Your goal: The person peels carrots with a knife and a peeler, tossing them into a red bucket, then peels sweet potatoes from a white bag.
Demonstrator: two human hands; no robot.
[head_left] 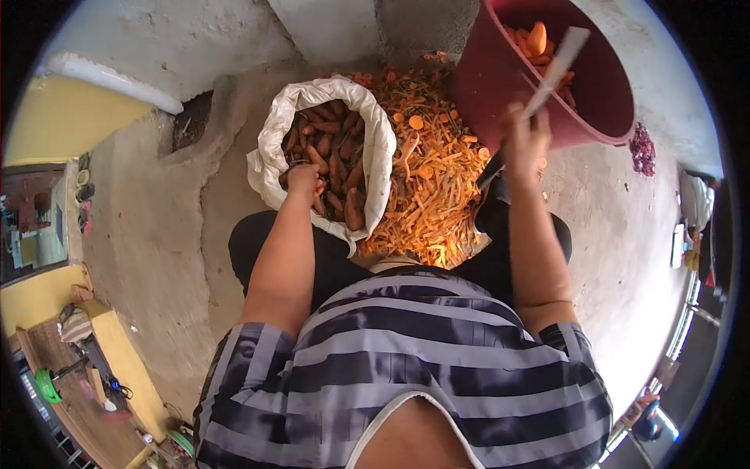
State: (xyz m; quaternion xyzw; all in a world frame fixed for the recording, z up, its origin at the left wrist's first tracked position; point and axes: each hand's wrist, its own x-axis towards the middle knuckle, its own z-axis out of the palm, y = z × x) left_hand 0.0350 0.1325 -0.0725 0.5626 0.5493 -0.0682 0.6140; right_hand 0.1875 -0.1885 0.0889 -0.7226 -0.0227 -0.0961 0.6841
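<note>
My left hand (303, 181) reaches into a white woven sack (380, 148) of dirty, unpeeled carrots (338, 170). Its fingers are curled round a carrot at the sack's near left side, mostly hidden by the hand. Raised beside the bucket, my right hand (525, 144) grips a large knife (558, 72) with its broad blade pointing up and away; a dark handle end shows below the fist. Peeled carrots (537, 43) lie inside the dark red bucket (500, 109). Between sack and bucket spreads a heap of orange carrot peelings (430, 207) with round cut ends.
A concrete wall (195, 39) stands close ahead. The sack sits against my left leg, with the bucket beyond my right knee. Reddish scraps (643, 150) lie on the floor right of the bucket. A wooden table (62, 383) with assorted items is at far left.
</note>
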